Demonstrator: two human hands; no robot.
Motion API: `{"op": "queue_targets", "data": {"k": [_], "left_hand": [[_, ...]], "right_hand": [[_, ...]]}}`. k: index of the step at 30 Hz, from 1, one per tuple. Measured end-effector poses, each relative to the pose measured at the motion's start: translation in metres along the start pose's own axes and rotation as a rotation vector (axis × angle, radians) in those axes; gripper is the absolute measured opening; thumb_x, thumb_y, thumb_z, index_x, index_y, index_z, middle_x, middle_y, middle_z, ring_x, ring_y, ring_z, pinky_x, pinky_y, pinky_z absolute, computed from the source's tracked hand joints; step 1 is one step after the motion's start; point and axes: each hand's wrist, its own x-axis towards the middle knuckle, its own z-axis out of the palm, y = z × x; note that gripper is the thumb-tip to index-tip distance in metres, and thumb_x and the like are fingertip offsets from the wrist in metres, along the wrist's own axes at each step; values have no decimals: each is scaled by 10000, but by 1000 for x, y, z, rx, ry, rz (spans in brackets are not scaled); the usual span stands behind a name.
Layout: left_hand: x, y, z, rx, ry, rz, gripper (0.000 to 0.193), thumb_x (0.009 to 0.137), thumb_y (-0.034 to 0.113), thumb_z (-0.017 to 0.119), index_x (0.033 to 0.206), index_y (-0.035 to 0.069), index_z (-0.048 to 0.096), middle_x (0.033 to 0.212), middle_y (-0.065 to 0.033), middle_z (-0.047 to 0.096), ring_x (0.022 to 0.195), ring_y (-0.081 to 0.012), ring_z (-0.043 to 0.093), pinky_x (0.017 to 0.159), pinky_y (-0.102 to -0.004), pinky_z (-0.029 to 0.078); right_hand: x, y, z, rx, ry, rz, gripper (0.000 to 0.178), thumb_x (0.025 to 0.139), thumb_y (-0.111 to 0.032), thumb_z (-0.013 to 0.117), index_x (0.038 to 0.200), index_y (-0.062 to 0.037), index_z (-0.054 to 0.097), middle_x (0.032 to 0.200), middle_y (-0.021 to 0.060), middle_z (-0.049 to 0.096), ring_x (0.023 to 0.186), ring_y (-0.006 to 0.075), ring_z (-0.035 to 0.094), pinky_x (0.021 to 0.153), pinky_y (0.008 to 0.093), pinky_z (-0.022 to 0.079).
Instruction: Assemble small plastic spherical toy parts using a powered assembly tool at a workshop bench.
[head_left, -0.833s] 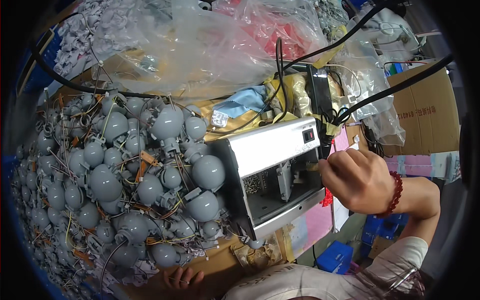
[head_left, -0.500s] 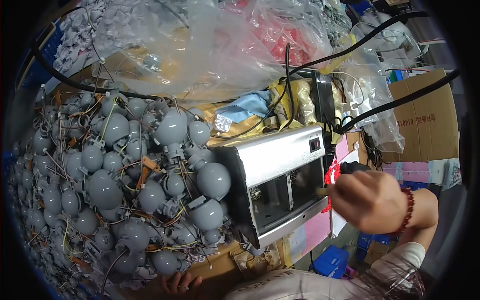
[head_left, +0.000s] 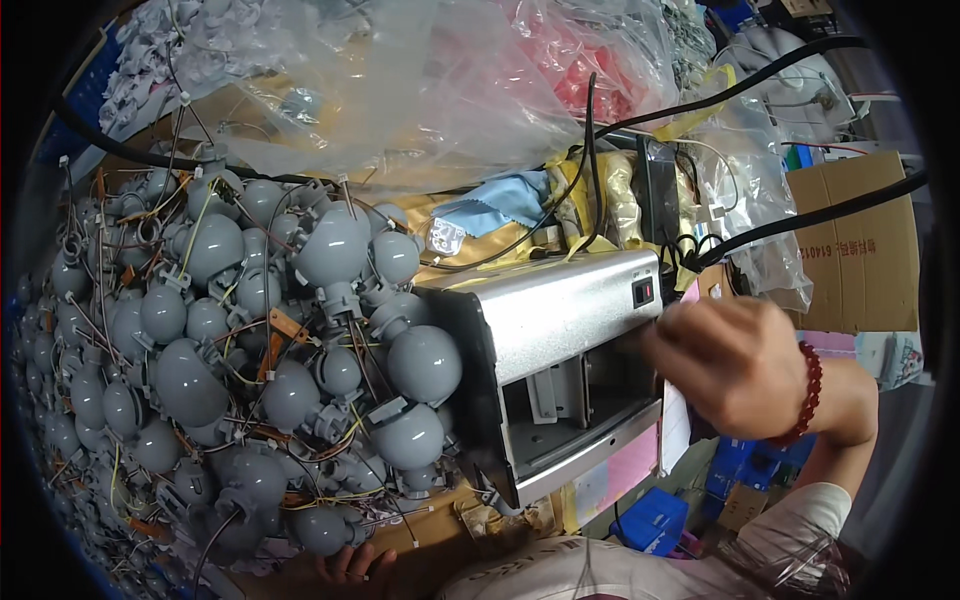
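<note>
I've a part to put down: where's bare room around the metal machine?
Bare: a small brown bench patch between the left hand, grey globes and metal machine; a narrow pink sheet along the machine's front edge. Crowded: the left, heaped with globes; behind, with plastic bags, blue cloth and black cables; the right end, by the right hand.

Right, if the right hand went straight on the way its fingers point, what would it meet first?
Probably the right end of the silver open-fronted machine housing, directly beside the right hand; blur hides whether they already touch.
</note>
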Motion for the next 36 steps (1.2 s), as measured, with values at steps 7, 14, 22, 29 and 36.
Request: {"op": "queue_targets", "data": {"k": [7,14,22,29,36], "left_hand": [[-6,5,-1,-35,-46,0,428,957,443,505,1311,235,625,1373,-106,554,1288,-323,503,1041,-693,339],[-6,40,-7,-84,4,-66,408,857,362,602,1228,199,646,1345,-133,507,1291,-362,458,1038,-716,333],[11,70,-13,-124,36,-116,426,775,260,662,1186,148,653,1344,-172,462,1302,-405,417,1073,-730,298],[9,74,-13,-84,36,-138,448,792,256,648,1230,164,634,1391,-152,462,1331,-398,403,1100,-711,276],[8,74,-11,-86,55,-130,475,787,249,656,1252,161,623,1389,-153,471,1342,-398,401,1115,-698,260]], "right_hand": [[-12,-3,-10,112,-152,-19,201,720,-121,667,891,-24,625,832,56,488,636,160,585,446,301,494],[-57,-31,-29,56,-62,180,271,738,-50,645,1007,-41,676,899,77,544,634,194,622,505,324,515],[-152,-105,51,729,372,654,219,901,12,624,1114,2,675,841,101,615,728,227,587,667,316,470],[-156,-231,158,1973,293,982,211,1061,-177,515,1078,-8,639,809,-20,658,580,20,466,523,195,380],[-138,-235,179,2032,337,949,214,1068,-193,508,1046,-19,630,805,-10,671,529,17,467,490,189,367]]}}
